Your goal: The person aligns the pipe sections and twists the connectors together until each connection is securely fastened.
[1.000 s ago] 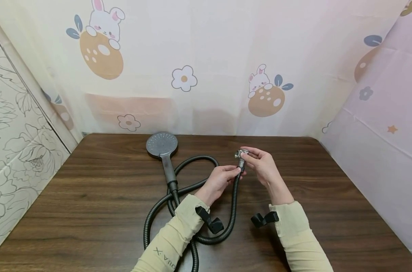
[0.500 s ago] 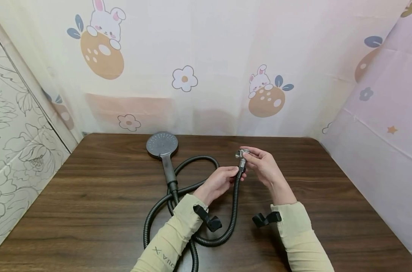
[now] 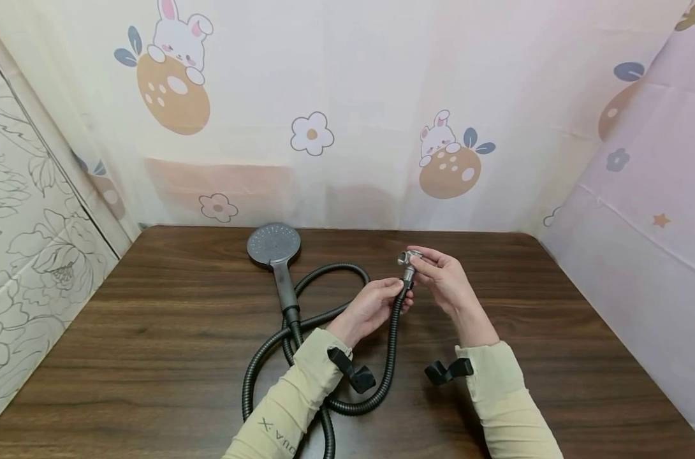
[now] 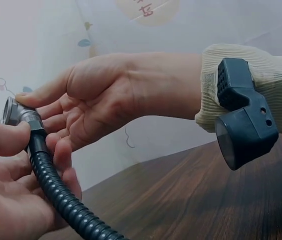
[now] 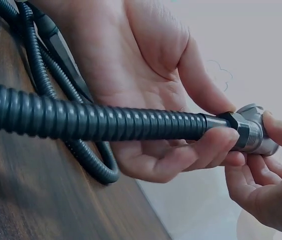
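My left hand [image 3: 370,307] pinches the black hex nut [image 5: 238,131] at the end of a ribbed black shower hose [image 3: 391,357]. Thumb on one side and curled fingers on the other keep the nut between them. Just above it, my right hand [image 3: 447,280] holds a shiny metal pipe fitting [image 3: 405,258] between thumb and fingers. Silver threads [image 5: 253,134] show between nut and fitting in the right wrist view, with the nut on their lower part. Both pieces are raised off the table, the fitting uppermost. The right fingertips partly cover the fitting.
A dark grey shower head [image 3: 273,245] lies face up on the brown wooden table [image 3: 152,331], left of my hands. Its hose loops and crosses itself beside my left forearm. Printed curtains [image 3: 359,83] stand behind the table and at its sides.
My left fingers have shifted slightly around the nut, and the hanging hose below has swung a little left. My right hand keeps its hold on the fitting, almost still.
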`<state>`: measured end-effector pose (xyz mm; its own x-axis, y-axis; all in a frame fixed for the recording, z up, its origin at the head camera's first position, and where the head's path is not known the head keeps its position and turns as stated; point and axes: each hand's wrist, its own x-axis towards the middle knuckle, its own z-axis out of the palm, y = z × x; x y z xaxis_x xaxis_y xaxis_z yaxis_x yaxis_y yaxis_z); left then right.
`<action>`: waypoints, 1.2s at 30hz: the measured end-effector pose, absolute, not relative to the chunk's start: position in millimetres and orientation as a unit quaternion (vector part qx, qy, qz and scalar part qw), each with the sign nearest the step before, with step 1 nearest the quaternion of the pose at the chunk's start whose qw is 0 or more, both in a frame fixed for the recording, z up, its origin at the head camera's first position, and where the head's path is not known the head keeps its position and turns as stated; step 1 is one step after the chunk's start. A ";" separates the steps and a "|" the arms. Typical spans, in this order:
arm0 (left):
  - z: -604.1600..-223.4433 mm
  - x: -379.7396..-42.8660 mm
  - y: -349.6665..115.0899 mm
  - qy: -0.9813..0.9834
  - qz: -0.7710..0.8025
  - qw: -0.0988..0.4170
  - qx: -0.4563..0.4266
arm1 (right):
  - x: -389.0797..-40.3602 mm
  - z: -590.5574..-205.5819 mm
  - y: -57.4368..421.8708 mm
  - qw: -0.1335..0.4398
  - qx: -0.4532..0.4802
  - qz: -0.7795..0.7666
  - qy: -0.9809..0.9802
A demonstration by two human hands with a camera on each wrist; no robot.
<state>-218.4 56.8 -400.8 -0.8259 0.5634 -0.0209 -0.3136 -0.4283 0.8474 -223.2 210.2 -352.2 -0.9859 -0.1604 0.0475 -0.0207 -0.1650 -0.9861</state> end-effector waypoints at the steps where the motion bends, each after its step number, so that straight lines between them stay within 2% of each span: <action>1: -400.5 -218.1 56.6 0.462 0.835 0.266 0.136 | -222.8 -352.0 210.2 0.046 -0.070 -0.760 0.644; 5: -400.1 -218.0 56.6 0.455 0.838 0.271 0.134 | -222.6 -351.1 211.2 0.044 -0.071 -0.760 0.644; 36: -401.0 -217.1 61.9 0.481 0.844 0.213 0.104 | -223.4 -354.6 205.4 0.009 -0.063 -0.774 0.630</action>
